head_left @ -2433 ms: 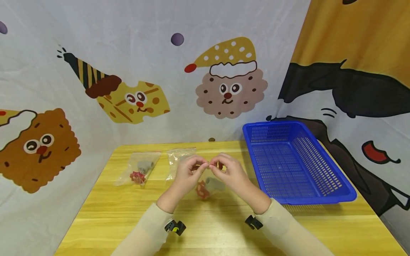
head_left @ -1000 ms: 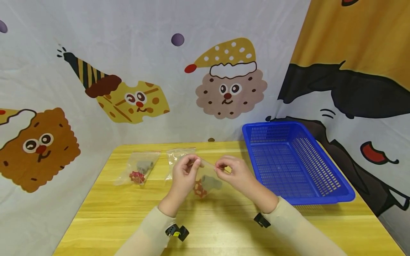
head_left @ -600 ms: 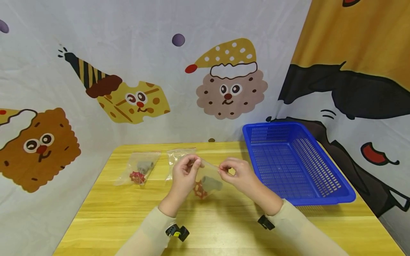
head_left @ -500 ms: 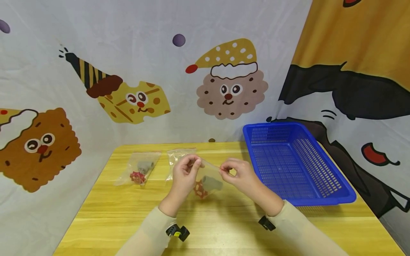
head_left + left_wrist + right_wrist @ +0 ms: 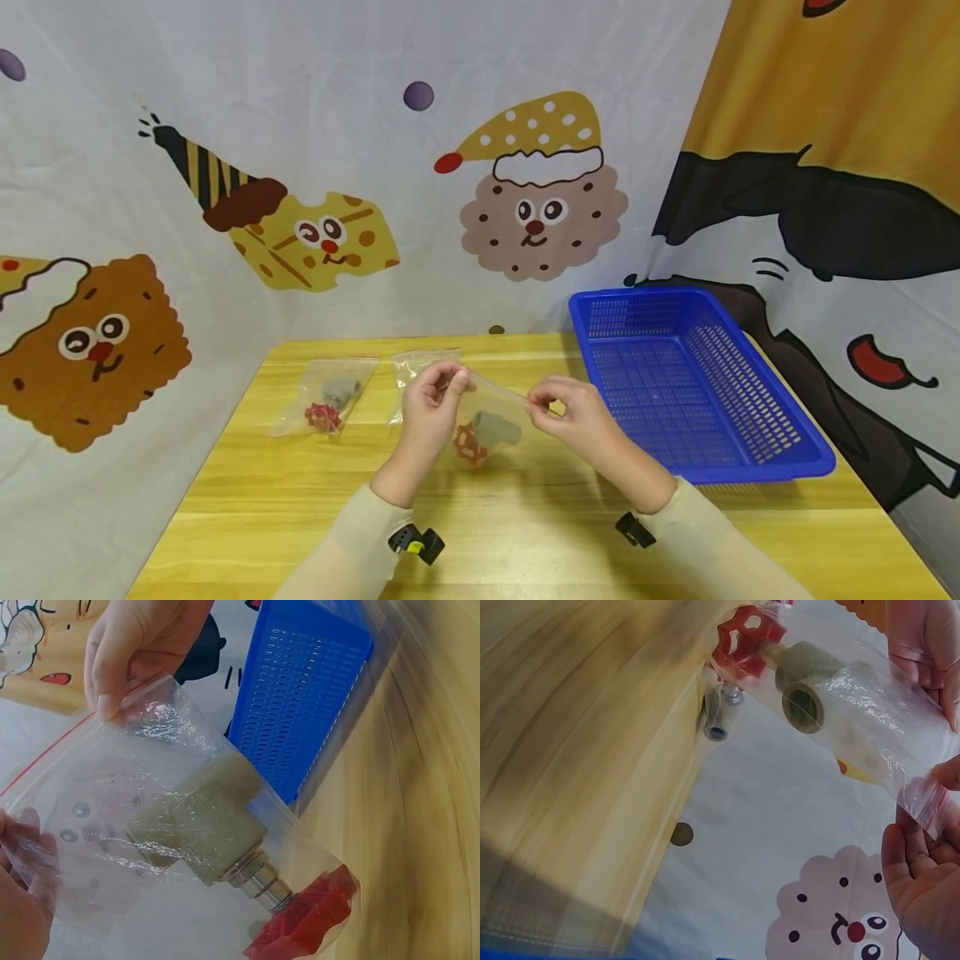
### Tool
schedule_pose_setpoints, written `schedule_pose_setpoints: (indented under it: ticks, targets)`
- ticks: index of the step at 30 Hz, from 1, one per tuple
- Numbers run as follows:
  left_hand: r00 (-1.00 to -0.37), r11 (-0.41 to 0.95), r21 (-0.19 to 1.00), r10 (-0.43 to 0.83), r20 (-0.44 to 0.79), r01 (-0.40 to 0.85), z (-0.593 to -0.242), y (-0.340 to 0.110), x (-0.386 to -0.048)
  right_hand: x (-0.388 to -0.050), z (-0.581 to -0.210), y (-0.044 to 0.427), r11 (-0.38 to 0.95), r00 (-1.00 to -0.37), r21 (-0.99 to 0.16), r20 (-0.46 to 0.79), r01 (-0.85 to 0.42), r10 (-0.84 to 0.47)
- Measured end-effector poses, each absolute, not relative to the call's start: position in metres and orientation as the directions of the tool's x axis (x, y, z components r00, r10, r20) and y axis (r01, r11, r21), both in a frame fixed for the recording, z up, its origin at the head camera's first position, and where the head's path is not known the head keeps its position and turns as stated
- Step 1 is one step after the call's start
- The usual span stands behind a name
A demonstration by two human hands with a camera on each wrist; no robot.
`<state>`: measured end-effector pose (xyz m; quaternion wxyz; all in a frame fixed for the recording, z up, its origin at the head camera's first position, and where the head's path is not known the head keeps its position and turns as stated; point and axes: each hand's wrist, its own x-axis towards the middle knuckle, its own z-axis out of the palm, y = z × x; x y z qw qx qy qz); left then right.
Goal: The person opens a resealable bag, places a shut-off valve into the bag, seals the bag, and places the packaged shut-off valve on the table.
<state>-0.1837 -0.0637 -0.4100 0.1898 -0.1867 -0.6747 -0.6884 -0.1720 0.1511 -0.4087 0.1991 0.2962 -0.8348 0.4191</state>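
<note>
Between my hands a clear zip-lock bag (image 5: pixel 498 400) hangs above the table, its red-lined top edge stretched taut. Inside it a grey pipe valve (image 5: pixel 214 829) with a metal stem and a red handwheel (image 5: pixel 311 915) lies low in the bag. My left hand (image 5: pixel 431 408) pinches the left end of the top edge between thumb and fingers. At the other end, my right hand (image 5: pixel 573 412) pinches the edge near the corner; the right wrist view shows its thumb and fingertips on the red strip.
To the left on the wooden table (image 5: pixel 247 508) lies another bagged valve (image 5: pixel 333 404) with a red handwheel. Behind my left hand lies a clear bag (image 5: pixel 408 367), its contents partly hidden. A blue mesh basket (image 5: pixel 697 475) stands at the right, against a printed cloth backdrop (image 5: pixel 427 300).
My hands were close together at the bag's top edge. The right hand has slid to the right along that edge, while the left has moved slightly left and then stayed in place.
</note>
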Motion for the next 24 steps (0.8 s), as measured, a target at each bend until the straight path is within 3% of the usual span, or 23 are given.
schedule_pose_setpoints:
  ticks: [24]
  targets:
    - [-0.911, -0.023, 0.911, -0.03, 0.411, 0.412, -0.386, -0.061, -0.173, -0.167, -0.414, 0.169, 0.503, -0.721, -0.53, 0.6, -0.682, -0.347]
